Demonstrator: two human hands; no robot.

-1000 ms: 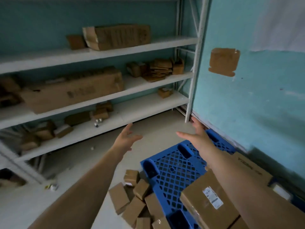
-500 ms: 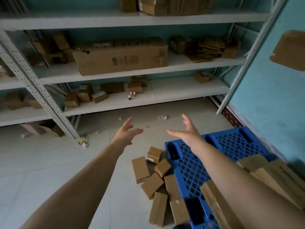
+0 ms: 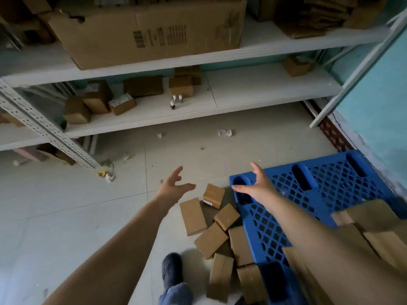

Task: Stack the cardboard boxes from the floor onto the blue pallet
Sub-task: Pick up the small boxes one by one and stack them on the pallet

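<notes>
The head camera looks down at a pale tiled floor (image 3: 66, 216). Two bare arms reach forward. The left hand (image 3: 174, 188) is held out above the floor with its fingers spread, and it holds nothing. The right hand (image 3: 256, 186) is held out above the near corner of the blue pallet (image 3: 319, 183), also with fingers spread and nothing in it. The two hands are apart, with a gap between them.

A bunch of small cardboard boxes (image 3: 220, 234) lies on the floor just beside the left edge of the pallet. They lie at mixed angles and some touch each other. One small box with a white label (image 3: 213, 195) sits at the far end of the bunch, below and between the two hands. Bigger cardboard boxes (image 3: 378, 227) already sit on the pallet at the right, partly behind the right arm.

A foot in a dark shoe (image 3: 172, 267) stands on the floor near the bottom, left of the boxes.

At the back stands a white shelf rack (image 3: 264, 84). A big long carton (image 3: 149, 34) lies on an upper shelf. Small boxes and little bottles (image 3: 176, 101) sit on the lower shelf. Bits of paper litter (image 3: 224, 133) lie on the floor. A teal wall (image 3: 378, 95) is at the right.
</notes>
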